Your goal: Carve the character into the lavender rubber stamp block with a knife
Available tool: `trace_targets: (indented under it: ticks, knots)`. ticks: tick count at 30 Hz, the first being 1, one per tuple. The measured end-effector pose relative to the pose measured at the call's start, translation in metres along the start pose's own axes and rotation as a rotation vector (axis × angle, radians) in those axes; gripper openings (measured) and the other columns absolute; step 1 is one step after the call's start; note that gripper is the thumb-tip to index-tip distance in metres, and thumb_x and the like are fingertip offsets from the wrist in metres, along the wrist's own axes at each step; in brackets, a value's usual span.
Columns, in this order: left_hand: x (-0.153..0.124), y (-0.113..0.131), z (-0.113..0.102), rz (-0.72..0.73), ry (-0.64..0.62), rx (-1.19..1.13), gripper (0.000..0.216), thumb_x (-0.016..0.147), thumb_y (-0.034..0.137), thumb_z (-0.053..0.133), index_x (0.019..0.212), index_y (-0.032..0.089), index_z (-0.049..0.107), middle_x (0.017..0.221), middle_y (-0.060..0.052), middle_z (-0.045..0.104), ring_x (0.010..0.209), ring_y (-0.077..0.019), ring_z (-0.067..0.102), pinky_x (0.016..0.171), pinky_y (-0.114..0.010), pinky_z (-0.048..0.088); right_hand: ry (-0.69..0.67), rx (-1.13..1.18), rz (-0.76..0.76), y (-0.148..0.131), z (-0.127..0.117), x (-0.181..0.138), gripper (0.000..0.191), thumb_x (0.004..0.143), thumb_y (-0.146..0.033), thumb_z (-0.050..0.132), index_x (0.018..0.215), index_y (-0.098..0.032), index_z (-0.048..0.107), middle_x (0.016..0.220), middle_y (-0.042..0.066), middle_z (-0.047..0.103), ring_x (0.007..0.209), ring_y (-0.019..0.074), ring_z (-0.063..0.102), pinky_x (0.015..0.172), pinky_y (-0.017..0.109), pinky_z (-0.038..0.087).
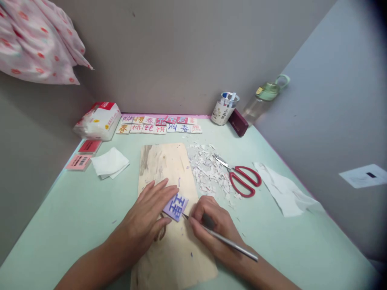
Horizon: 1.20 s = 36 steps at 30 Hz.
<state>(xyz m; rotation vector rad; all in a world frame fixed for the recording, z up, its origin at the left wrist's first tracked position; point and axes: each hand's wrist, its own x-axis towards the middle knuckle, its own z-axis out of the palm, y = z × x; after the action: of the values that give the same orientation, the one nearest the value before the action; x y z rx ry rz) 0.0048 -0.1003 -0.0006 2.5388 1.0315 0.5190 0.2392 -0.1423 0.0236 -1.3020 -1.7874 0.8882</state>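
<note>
A small paper square (176,206) with a purple character lies on a pale wooden board (169,169) on the green table. My left hand (148,213) lies flat on the board, its fingers stretched out and pressing the paper's left edge. My right hand (211,227) is closed round a thin metal craft knife (225,240), held like a pen. The knife's tip touches the paper's lower right edge.
Red-handled scissors (242,179) lie beside a heap of white paper scraps (208,169). Rows of cut character squares (159,124) line the back wall. A tissue pack (98,121), folded tissue (109,162), cup (224,108), bottle (264,98) and crumpled paper (287,193) surround the board.
</note>
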Motion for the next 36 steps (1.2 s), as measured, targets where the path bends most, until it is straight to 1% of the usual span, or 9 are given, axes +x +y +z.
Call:
trace_targets:
  ticks: [4, 8, 13, 18, 23, 25, 28, 32, 36]
  knots:
    - [0.001, 0.003, 0.001, -0.028, 0.049, -0.046, 0.051, 0.101, 0.025, 0.052, 0.148, 0.029, 0.034, 0.146, -0.006, 0.056, 0.146, -0.0259, 0.041, 0.127, -0.054, 0.029, 0.004, 0.004, 0.021, -0.002, -0.001, -0.001, 0.023, 0.092, -0.021, 0.053, 0.07, -0.023, 0.044, 0.071, 0.001, 0.059, 0.071, 0.0179, 0.051, 0.069, 0.033, 0.039]
    - [0.002, 0.01, 0.002, -0.083, 0.078, -0.068, 0.049, 0.097, 0.028, 0.06, 0.142, 0.028, 0.04, 0.138, -0.008, 0.058, 0.14, -0.0295, 0.046, 0.125, -0.061, 0.029, 0.034, 0.008, 0.08, -0.003, -0.003, -0.002, 0.024, 0.092, -0.023, 0.053, 0.069, -0.023, 0.045, 0.072, 0.002, 0.059, 0.071, 0.018, 0.053, 0.068, 0.032, 0.041]
    - [0.004, 0.011, 0.004, -0.074, 0.097, -0.072, 0.046, 0.098, 0.026, 0.059, 0.14, 0.026, 0.041, 0.137, -0.01, 0.058, 0.14, -0.031, 0.046, 0.124, -0.063, 0.028, 0.038, -0.004, 0.089, -0.004, -0.005, -0.001, 0.023, 0.092, -0.023, 0.053, 0.07, -0.022, 0.046, 0.072, 0.002, 0.06, 0.07, 0.018, 0.054, 0.067, 0.032, 0.042]
    - [0.004, 0.008, 0.003, -0.029, 0.072, -0.055, 0.055, 0.1, 0.018, 0.05, 0.15, 0.028, 0.03, 0.149, -0.009, 0.053, 0.15, -0.0279, 0.034, 0.126, -0.059, 0.027, 0.044, 0.018, 0.051, -0.004, -0.007, -0.004, 0.024, 0.094, -0.023, 0.053, 0.07, -0.022, 0.046, 0.073, 0.002, 0.059, 0.069, 0.0172, 0.054, 0.066, 0.032, 0.042]
    - [0.007, 0.02, 0.007, -0.132, 0.166, -0.012, 0.071, 0.082, 0.034, 0.079, 0.139, 0.022, 0.04, 0.132, -0.013, 0.058, 0.136, -0.037, 0.046, 0.12, -0.066, 0.031, 0.021, 0.056, 0.05, -0.004, -0.007, -0.006, 0.025, 0.095, -0.022, 0.055, 0.071, -0.022, 0.048, 0.075, 0.002, 0.06, 0.072, 0.0181, 0.054, 0.067, 0.032, 0.044]
    - [0.009, 0.027, 0.01, -0.132, 0.201, 0.022, 0.078, 0.077, 0.036, 0.084, 0.138, 0.019, 0.039, 0.126, -0.014, 0.06, 0.129, -0.0383, 0.052, 0.118, -0.07, 0.032, 0.03, 0.082, 0.044, -0.004, -0.006, -0.006, 0.026, 0.096, -0.021, 0.055, 0.071, -0.022, 0.047, 0.075, 0.002, 0.059, 0.073, 0.0182, 0.055, 0.067, 0.032, 0.044]
    - [0.011, 0.036, 0.014, -0.127, 0.22, 0.007, 0.068, 0.083, 0.026, 0.074, 0.139, 0.018, 0.036, 0.127, -0.014, 0.06, 0.129, -0.0352, 0.053, 0.119, -0.069, 0.031, 0.05, 0.107, 0.003, -0.005, -0.004, -0.006, 0.026, 0.097, -0.019, 0.055, 0.073, -0.022, 0.046, 0.075, 0.001, 0.058, 0.074, 0.0175, 0.055, 0.069, 0.031, 0.045]
    - [0.009, 0.039, 0.015, -0.116, 0.109, -0.134, 0.065, 0.085, 0.01, 0.058, 0.143, 0.024, 0.033, 0.141, -0.009, 0.057, 0.143, -0.0271, 0.043, 0.126, -0.062, 0.026, 0.051, 0.093, -0.038, -0.007, -0.003, -0.007, 0.024, 0.097, -0.016, 0.054, 0.075, -0.023, 0.045, 0.076, 0.001, 0.059, 0.074, 0.0168, 0.057, 0.069, 0.03, 0.046]
    - [0.008, 0.035, 0.011, -0.11, 0.079, -0.156, 0.068, 0.085, 0.013, 0.062, 0.143, 0.026, 0.03, 0.142, -0.01, 0.056, 0.146, -0.0297, 0.039, 0.125, -0.066, 0.026, 0.028, 0.058, 0.002, -0.008, -0.003, -0.008, 0.024, 0.098, -0.018, 0.054, 0.076, -0.023, 0.045, 0.076, 0.001, 0.06, 0.071, 0.0165, 0.057, 0.065, 0.029, 0.046]
